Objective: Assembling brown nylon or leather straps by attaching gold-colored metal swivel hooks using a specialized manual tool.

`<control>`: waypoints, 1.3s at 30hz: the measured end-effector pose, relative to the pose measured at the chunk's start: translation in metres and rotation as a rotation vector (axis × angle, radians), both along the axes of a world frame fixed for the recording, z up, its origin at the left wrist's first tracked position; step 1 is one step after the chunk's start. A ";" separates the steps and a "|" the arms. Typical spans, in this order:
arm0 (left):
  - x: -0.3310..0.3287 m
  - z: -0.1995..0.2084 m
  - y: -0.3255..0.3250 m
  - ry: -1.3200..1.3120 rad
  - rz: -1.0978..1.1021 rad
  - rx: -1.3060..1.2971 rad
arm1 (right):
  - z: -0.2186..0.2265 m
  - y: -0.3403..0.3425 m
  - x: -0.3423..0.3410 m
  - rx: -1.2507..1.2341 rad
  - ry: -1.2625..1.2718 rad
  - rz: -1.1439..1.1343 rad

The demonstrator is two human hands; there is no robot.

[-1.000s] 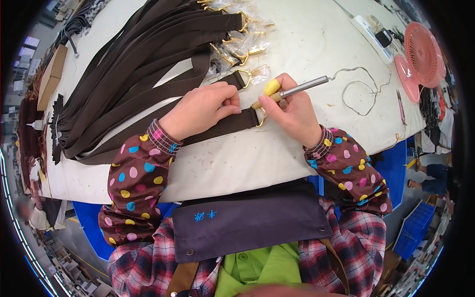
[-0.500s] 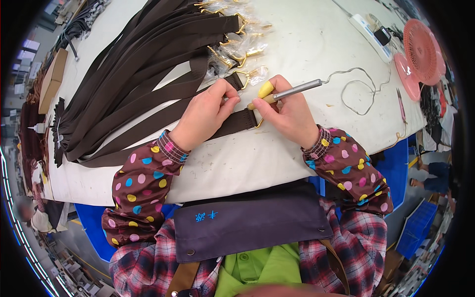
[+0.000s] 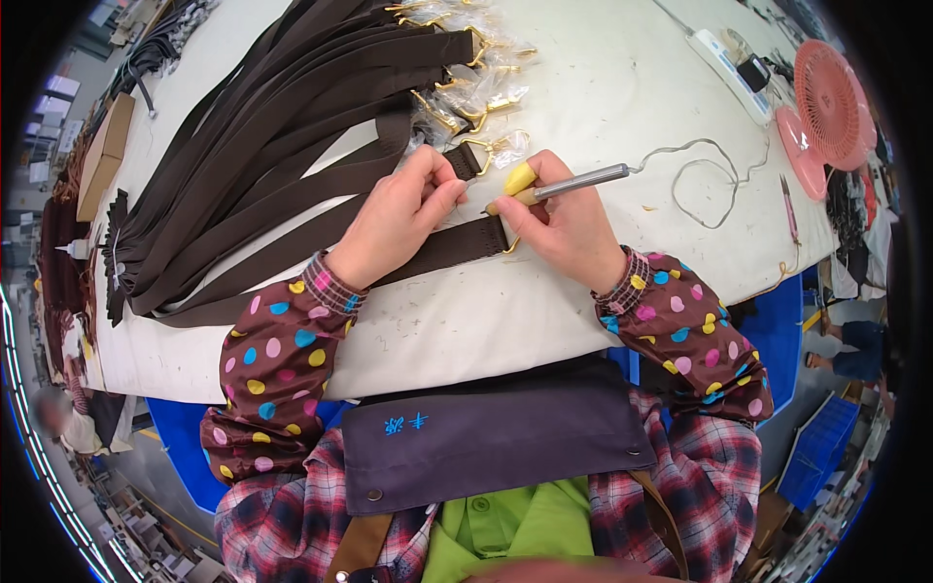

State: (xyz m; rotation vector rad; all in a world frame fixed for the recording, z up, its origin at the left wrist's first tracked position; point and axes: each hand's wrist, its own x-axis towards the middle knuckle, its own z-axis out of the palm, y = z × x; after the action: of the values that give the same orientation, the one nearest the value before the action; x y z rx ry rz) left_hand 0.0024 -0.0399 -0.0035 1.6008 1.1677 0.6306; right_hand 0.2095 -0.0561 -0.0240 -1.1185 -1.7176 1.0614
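My right hand (image 3: 575, 233) grips a corded pen-shaped tool (image 3: 595, 177), like a soldering iron, with a metal barrel and tan grip. A yellow cover (image 3: 520, 178) sits on a finger of that hand. The tool's thin tip points left, just above the stitched end of a dark brown strap (image 3: 457, 247). At that end is a gold metal ring or hook (image 3: 512, 242), partly visible. My left hand (image 3: 389, 219) hovers over the strap, thumb and forefinger pinched; what they hold is too small to make out. A second strap end (image 3: 465, 162) with gold hardware lies beyond.
A large bundle of brown straps (image 3: 243, 146) covers the left of the white table (image 3: 603, 87), its gold hooks in clear plastic wraps (image 3: 476, 97). At the right are a pink fan (image 3: 831, 102), a power strip (image 3: 729, 73), the tool's looped cord (image 3: 702, 143) and tweezers-like pink tool (image 3: 788, 209).
My left hand has shifted slightly up and away from the near strap, still pinched. The tool's tip has moved a little left in my right hand.
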 end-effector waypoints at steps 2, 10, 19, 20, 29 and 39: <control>-0.003 0.013 -0.006 0.373 -0.031 0.236 | 0.000 -0.001 0.001 -0.009 0.058 -0.020; -0.010 0.013 -0.038 0.627 -0.135 0.700 | 0.017 0.001 0.008 0.172 0.183 -0.078; -0.022 0.006 -0.041 0.602 -0.246 0.771 | 0.019 -0.003 0.006 0.107 0.114 0.161; -0.022 0.009 -0.040 0.485 -0.246 0.632 | 0.018 -0.003 0.005 0.099 0.103 0.157; -0.014 0.000 -0.019 0.342 -0.278 0.388 | 0.002 -0.007 0.000 -0.030 0.143 0.165; -0.013 0.002 -0.016 0.170 -0.224 0.190 | -0.004 -0.006 0.000 -0.007 0.095 0.127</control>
State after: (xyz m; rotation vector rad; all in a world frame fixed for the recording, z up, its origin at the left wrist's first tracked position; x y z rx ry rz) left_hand -0.0110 -0.0559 -0.0013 1.9468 1.0535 0.4773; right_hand 0.2094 -0.0620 -0.0283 -0.9573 -1.7287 1.1807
